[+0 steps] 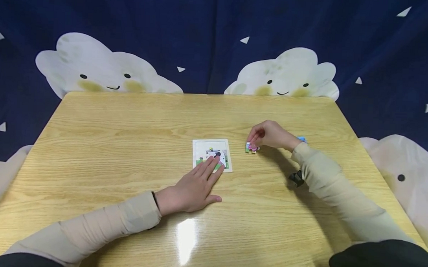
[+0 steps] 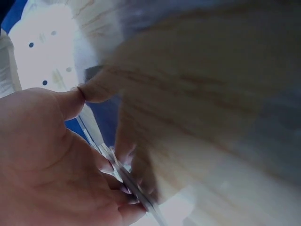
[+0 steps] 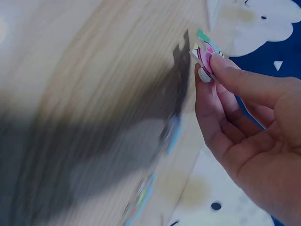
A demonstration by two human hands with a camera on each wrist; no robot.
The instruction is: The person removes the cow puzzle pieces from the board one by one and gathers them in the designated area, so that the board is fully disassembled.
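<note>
My right hand (image 1: 270, 134) pinches a jigsaw puzzle piece (image 3: 205, 54) between thumb and fingertips, above the table. It is printed in pink, green and light blue. To its left lies a square, white-rimmed puzzle board (image 1: 229, 144) with a partly covered cartoon picture. My left hand (image 1: 194, 189) rests its straight fingertips on the board's lower part, thumb spread out to the side. In the left wrist view the board (image 2: 134, 186) appears edge-on by the fingers.
More puzzle pieces (image 3: 139, 200) lie on the wooden table (image 1: 129, 126) near my right hand; a blue one (image 1: 302, 139) shows behind the right wrist. A dark blue curtain (image 1: 203, 31) with white clouds hangs beyond the table's far edge.
</note>
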